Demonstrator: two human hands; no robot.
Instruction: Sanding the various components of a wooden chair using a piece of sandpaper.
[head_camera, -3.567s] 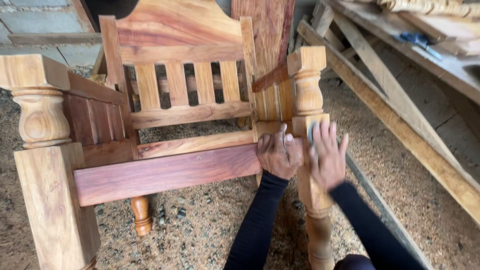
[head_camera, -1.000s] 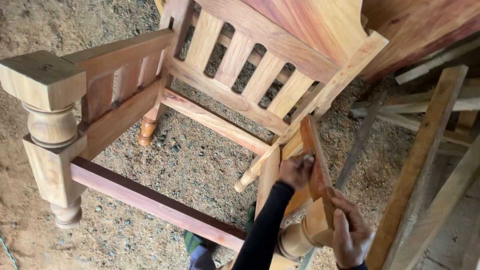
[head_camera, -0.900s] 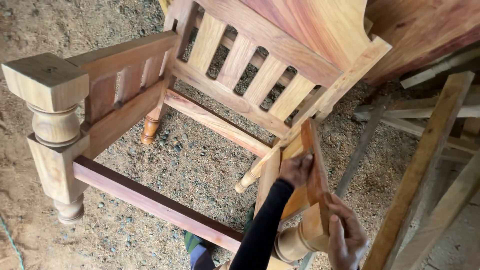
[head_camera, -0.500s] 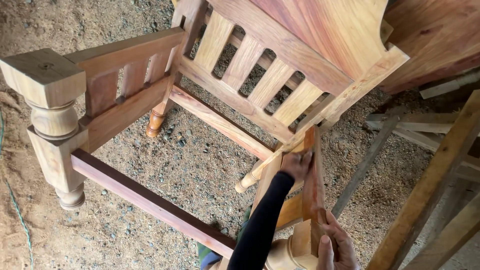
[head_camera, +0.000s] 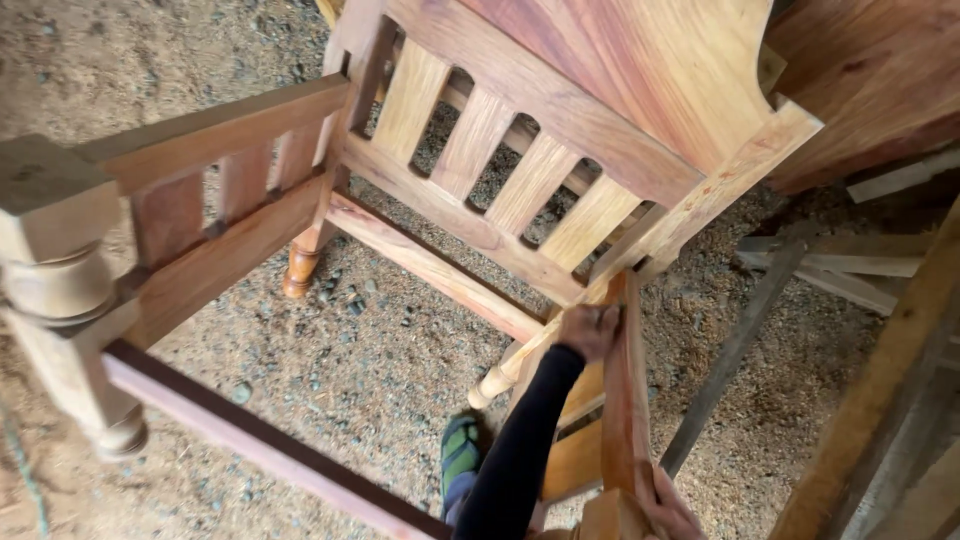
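Observation:
An unfinished reddish wooden chair frame (head_camera: 560, 150) stands on a sawdust floor, with a slatted backrest and a solid panel above it. My left hand (head_camera: 590, 330), on a black-sleeved arm, grips the upper end of the chair's right side rail (head_camera: 625, 410), where it meets the back post. My right hand (head_camera: 668, 505) is half cut off by the bottom edge. It holds the lower end of the same rail, beside the top of the front post (head_camera: 605, 520). My foot in a green and blue shoe (head_camera: 460, 455) stands under the frame.
A thick turned front post (head_camera: 60, 290) and a dark front rail (head_camera: 260, 440) fill the left. Loose planks and timber strips (head_camera: 880, 380) lean at the right. A wide reddish board (head_camera: 860, 80) stands behind the chair. Sawdust and grit cover the floor (head_camera: 380, 350).
My view has swung from the chair's front to above its right side. My right hand has slid down the rail towards the bottom edge, while my left hand stays at the rail's upper end.

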